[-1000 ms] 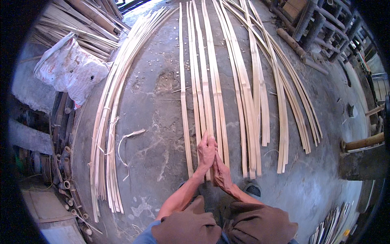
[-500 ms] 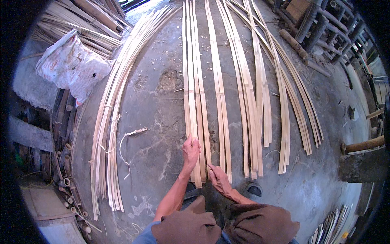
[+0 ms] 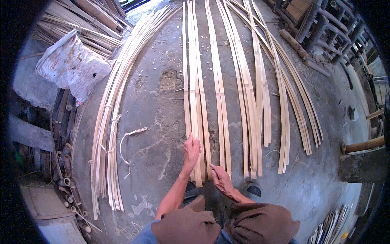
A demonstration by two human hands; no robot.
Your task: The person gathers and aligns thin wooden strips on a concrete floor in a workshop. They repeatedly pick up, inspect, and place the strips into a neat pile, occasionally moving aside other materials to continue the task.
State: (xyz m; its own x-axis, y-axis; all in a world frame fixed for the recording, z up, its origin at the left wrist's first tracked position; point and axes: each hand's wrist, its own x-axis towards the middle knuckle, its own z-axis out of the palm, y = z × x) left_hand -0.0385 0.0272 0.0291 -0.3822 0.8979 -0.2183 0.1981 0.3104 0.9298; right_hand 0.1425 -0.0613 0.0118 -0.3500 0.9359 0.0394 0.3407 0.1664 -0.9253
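Bamboo strips (image 3: 195,105) could be crossed near the far edge of the floor (image 3: 158,134) if pulled unevenly.
Some are gripped by the left hand (image 3: 191,152); the hold of the right hand's (image 3: 221,179) fingers cannot be made out.

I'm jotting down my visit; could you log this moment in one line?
left hand: closed on pale strips | right hand: beside them, contact unclear | leftward: strip bundle, white sack

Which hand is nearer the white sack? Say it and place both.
Left. The left hand, at the pale strips, is right of the white sack and closer to the person; the right hand is farther right and even closer.
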